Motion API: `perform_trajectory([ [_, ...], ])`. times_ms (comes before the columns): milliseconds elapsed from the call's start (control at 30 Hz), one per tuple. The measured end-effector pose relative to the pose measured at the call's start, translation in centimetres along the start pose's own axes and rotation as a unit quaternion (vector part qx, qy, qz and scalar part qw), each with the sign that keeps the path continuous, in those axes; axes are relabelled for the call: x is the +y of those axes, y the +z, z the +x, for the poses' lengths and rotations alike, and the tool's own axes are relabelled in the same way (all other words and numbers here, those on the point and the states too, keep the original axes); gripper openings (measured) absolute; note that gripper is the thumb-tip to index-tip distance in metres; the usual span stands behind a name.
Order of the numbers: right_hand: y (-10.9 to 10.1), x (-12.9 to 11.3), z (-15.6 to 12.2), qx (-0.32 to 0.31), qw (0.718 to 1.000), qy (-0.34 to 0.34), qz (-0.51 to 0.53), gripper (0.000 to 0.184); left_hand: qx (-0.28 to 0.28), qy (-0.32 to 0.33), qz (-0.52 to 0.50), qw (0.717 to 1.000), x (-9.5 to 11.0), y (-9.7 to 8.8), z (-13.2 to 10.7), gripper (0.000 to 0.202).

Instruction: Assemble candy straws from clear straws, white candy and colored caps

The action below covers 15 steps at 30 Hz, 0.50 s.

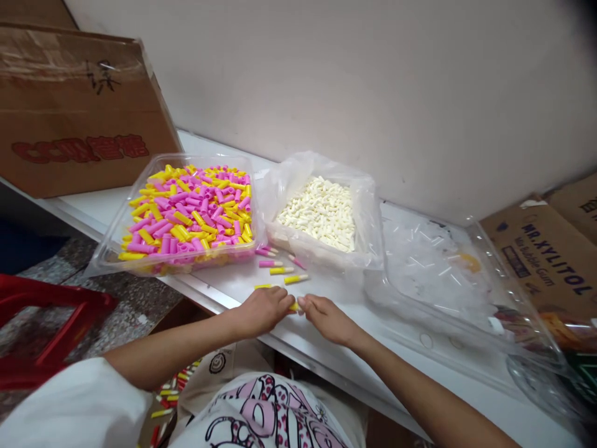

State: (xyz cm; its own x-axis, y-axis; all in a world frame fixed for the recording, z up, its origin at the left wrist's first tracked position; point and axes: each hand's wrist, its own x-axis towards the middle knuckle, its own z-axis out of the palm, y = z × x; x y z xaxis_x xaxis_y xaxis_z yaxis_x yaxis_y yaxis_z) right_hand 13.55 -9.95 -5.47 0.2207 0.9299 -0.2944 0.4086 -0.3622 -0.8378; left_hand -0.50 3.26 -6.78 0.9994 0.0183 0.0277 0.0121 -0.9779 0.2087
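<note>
Above the front edge of the white table, my left hand (265, 309) pinches a short yellow plastic tube (293, 306), mostly covered by the fingers. Close against its end, my right hand (325, 316) is closed in a pinch on a small white piece, largely hidden. Just beyond the hands lie several pink or yellow tubes with pale tips, among them a yellow one (295, 279) and a pink one (270, 264). A clear plastic tub (100, 252) full of loose pink and yellow tubes stands at the left. Beside it, a bag-lined container (368, 214) holds many white pellets.
A large cardboard box (69, 112) stands at the back left. To the right are a clear tray (448, 326) with transparent plastic pieces and another cardboard box (536, 242). A red stool (51, 323) is on the floor at left. More coloured tubes (170, 398) lie below the table edge.
</note>
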Motion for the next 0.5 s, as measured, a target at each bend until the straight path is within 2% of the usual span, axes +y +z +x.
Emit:
perform_trajectory([
  [33,0.1,0.8,0.8,0.032,0.998,-0.027,-0.042,0.046,-0.002,-0.045,-0.009,0.999,-0.2,0.8,0.2,0.019],
  [100,0.5,2.3,2.5,0.065,0.993,-0.039,-0.095,0.041,-0.018,-0.117,-0.021,0.993,-0.6,2.2,0.7,0.019],
  [233,1.0,3.4,4.2,0.093,0.979,-0.046,-0.173,0.031,-0.031,-0.156,-0.023,0.987,-1.1,3.7,1.4,0.021],
  [367,0.8,3.4,3.2,0.172,0.926,-0.060,-0.330,0.029,0.039,-0.193,-0.035,0.980,-1.8,3.5,1.8,0.033],
  [500,1.1,4.4,1.4,0.200,0.910,-0.087,-0.353,0.030,0.094,-0.228,-0.032,0.969,-1.9,3.8,0.9,0.042],
])
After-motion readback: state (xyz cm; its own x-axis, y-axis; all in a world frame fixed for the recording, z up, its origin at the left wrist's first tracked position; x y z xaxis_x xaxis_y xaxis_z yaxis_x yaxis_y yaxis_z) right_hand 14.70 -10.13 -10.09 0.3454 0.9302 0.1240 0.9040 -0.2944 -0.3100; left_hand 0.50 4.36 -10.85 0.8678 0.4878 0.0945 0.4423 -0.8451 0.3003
